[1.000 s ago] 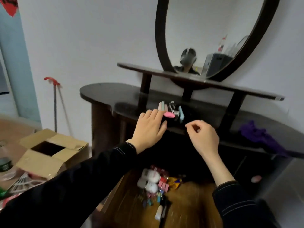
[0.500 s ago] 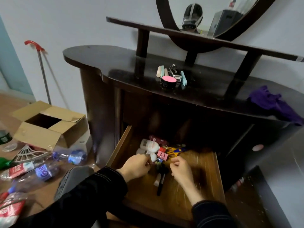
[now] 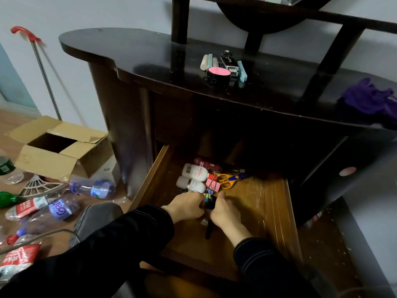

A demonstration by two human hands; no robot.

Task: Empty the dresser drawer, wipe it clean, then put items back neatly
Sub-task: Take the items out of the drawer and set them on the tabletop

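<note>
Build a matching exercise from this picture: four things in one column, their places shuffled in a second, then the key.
Things
1. pink-lidded jar
2. scissors
3. cardboard box
4. purple cloth

Places
A. on the floor, flaps open
B. right end of the dresser top
C. inside the open drawer
D. middle of the dresser top

Pairs: 1-D, 2-C, 3-A, 4-B
</note>
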